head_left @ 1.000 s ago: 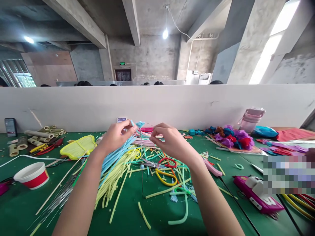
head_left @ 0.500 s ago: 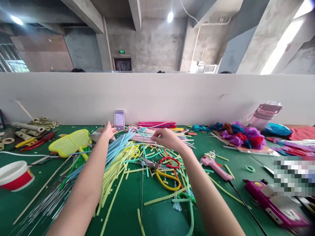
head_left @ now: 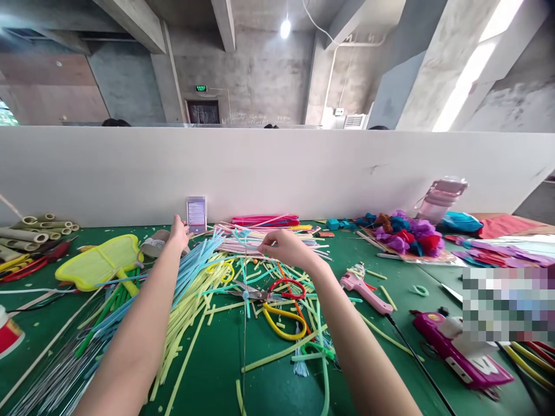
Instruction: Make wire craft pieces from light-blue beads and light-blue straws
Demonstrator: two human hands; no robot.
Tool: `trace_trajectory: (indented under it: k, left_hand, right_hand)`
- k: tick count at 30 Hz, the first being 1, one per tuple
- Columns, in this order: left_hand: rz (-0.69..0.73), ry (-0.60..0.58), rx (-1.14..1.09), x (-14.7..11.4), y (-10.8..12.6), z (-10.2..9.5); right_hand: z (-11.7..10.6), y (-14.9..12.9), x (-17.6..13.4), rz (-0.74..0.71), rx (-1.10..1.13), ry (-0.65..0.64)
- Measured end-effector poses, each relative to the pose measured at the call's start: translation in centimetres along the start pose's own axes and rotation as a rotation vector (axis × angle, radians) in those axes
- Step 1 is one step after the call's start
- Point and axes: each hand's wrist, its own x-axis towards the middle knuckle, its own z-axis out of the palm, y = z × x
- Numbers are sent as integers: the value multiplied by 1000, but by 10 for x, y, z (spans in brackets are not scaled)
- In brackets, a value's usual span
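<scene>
My left hand (head_left: 177, 235) reaches forward with its fingers apart, just left of an upright phone (head_left: 196, 216). It holds nothing that I can see. My right hand (head_left: 286, 248) is closed in a pinch above the heap of strips; whatever is between its fingertips is too small to make out. Left of those fingertips, a thin upright line with a light blue bead (head_left: 245, 294) runs downward from a small light blue piece (head_left: 243, 233). Scissors (head_left: 287, 288) with red and yellow handles lie open below. Light blue pipe cleaners (head_left: 197, 260) and yellow-green ones (head_left: 186, 312) lie between my arms.
A pink glue gun (head_left: 368, 293) and a magenta power strip (head_left: 462, 349) lie to the right. Purple and red fluffy pieces (head_left: 410, 234) and a pink bottle (head_left: 442, 199) stand farther back. At left are a yellow-green butterfly-shaped piece (head_left: 97, 263), bamboo tubes (head_left: 26, 234) and thin wires (head_left: 65, 364).
The view has swung slightly to the right, so everything sits farther left in the picture. Both hands keep nearly the same pose and place over the table.
</scene>
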Motion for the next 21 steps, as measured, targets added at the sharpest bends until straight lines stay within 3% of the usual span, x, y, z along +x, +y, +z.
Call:
trace_trajectory:
  k: [6,8,12,16,19,21]
  left_hand:
    - [94,-95,41,-36,29,-22]
    - [122,-233,80,-58,34,-25]
    - [158,-641,214,-108,38,-22]
    - [342,-973,525,-146,42,-11]
    - [561,-1088,764,-154,40,-3]
    - [640,-1081,804,-153,34,2]
  right_hand:
    - [-1,-11,-1,-37,14,0]
    - [-2,-15,0,-46,18,4]
    - [0,-18,1,-40,6,18]
    - [-1,-14,2,-35,-12,36]
    - [-3,-8,2,-36,-23,61]
    - [-5,-4,3,-34,-33,75]
